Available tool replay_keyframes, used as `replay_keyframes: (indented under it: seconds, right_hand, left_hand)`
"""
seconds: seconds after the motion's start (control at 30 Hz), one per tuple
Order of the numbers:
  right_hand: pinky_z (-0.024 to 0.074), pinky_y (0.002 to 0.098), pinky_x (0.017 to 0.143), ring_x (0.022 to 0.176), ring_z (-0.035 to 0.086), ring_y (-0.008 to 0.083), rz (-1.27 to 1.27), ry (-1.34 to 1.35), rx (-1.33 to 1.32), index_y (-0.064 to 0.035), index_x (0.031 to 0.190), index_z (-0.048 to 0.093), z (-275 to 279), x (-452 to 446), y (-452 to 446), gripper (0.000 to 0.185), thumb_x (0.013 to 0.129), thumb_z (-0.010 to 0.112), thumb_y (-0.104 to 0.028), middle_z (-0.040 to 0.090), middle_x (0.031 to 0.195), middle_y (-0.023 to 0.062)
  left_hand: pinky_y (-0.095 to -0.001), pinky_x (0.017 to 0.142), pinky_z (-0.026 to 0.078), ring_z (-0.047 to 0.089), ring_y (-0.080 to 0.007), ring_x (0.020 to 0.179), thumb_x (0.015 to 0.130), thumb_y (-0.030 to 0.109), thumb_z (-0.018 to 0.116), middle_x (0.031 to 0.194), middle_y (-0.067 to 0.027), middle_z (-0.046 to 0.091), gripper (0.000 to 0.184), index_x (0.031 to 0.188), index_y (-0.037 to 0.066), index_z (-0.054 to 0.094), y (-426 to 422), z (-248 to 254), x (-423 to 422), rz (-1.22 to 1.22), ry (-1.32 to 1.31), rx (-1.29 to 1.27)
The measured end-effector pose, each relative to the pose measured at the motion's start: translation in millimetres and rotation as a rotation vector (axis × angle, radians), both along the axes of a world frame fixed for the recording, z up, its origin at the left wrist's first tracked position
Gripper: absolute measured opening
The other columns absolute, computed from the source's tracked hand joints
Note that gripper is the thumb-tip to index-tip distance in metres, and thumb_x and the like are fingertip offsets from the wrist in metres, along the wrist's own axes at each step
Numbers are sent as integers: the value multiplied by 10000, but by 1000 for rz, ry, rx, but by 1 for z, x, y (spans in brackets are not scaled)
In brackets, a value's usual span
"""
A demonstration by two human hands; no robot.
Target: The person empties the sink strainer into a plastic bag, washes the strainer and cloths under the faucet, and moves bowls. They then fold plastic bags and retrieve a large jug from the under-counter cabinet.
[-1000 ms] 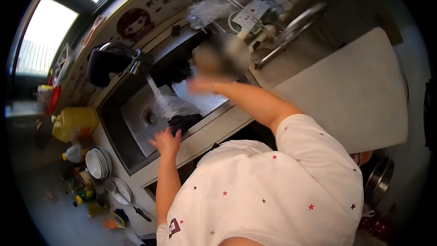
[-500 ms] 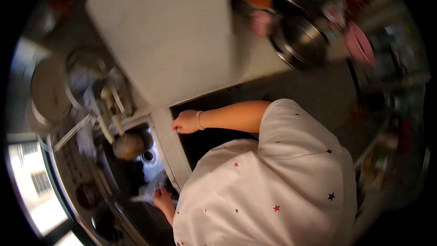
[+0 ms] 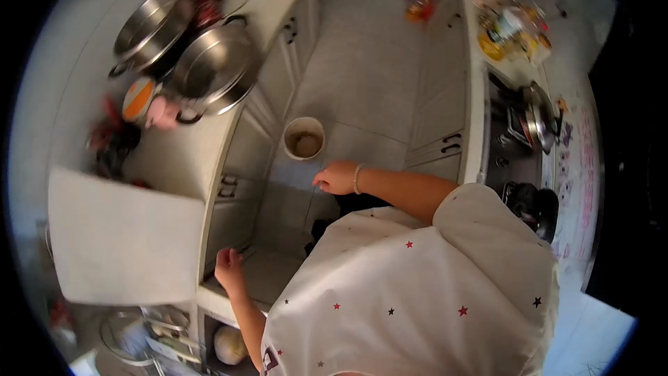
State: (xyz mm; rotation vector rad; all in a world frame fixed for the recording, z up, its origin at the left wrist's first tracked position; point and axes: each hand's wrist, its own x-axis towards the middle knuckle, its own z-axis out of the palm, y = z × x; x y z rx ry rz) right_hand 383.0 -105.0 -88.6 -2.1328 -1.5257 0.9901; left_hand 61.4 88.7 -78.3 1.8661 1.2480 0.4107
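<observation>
My right hand [image 3: 335, 177], with a beaded bracelet at the wrist, hangs over the floor with its fingers curled; what it holds, if anything, is hidden. Just beyond it a white bucket [image 3: 304, 138] with something brown inside stands on the floor. My left hand [image 3: 229, 264] is at the lower left, near the counter corner, fingers drawn together. Nothing can be made out in it. A round pale object [image 3: 231, 345] lies by the sink below my left forearm.
Two steel pots [image 3: 214, 68] stand on the left counter [image 3: 177, 157], near a white board [image 3: 125, 237]. Cabinets line both sides of the tiled floor [image 3: 362, 63]. A stove [image 3: 515, 160] with pans is on the right. Bottles [image 3: 509, 24] stand farther back.
The view has swung from the sink to the floor between the counters. Both hands have left the sink, and my left hand is off the plastic bag. The bucket has come into view.
</observation>
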Motion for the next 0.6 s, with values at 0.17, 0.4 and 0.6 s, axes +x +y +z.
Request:
replay_keyframes:
  seconds: [0.17,0.4,0.6]
  right_hand:
    - [439,376,712,785,578,274,-151,67,194,-108,983,589,15,85,-49,224,802,481,-185,622,846,102]
    - [456,348,678,779,590,252,-641,173,575,-78,993,576,70,243,-130,224,786,519,-143,623,858,115]
    - [442,289,800,895,566,143,-827,449,618,-35,1091,525,61,337,-179,255,846,492,-97,603,996,62]
  left_hand:
    - [-246,609,455,578,-133,651,822,117,541,749,-89,610,151,894,-11,574,-57,36,225,-461,-54,-20]
    - [-271,687,449,597,-184,797,807,156,561,857,-126,622,211,955,6,573,-161,42,491,-911,-268,-175]
    - [-296,761,440,587,-220,883,795,140,570,905,-126,619,250,1006,5,557,-204,31,619,-1101,-252,-179]
